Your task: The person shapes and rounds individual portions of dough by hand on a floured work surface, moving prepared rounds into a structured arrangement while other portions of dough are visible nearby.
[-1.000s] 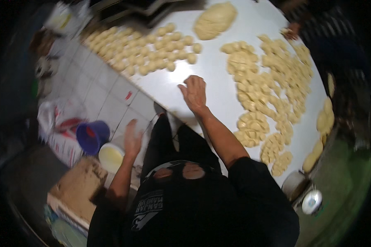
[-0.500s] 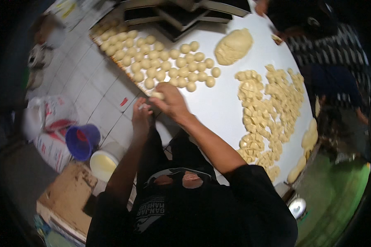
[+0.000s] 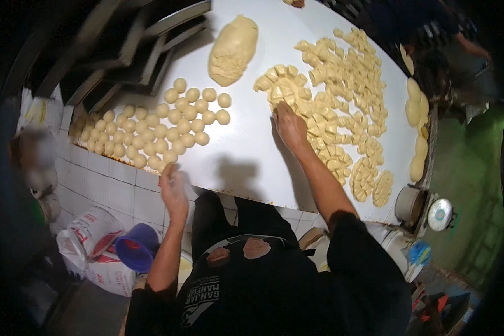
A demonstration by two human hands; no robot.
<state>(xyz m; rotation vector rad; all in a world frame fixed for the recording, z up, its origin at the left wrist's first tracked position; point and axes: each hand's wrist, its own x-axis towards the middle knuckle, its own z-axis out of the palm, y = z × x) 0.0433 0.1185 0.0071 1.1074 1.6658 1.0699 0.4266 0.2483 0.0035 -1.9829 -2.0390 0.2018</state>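
We find the cut dough pieces spread over the right part of the worktop, many of them crowded against one another. In our judgement, working here goes best from the outer edge of the spread, with a light grip on one piece at a time, so that its neighbours are neither dragged nor squashed. We would also keep the wrist clear of the soft surfaces.

We note the right hand at the near-left edge of the pieces, fingers bent downward; we cannot tell whether they pinch one. The left hand is blurred at the worktop's front edge, its fingers loosely spread, just beside the dough balls; we see nothing held in it.
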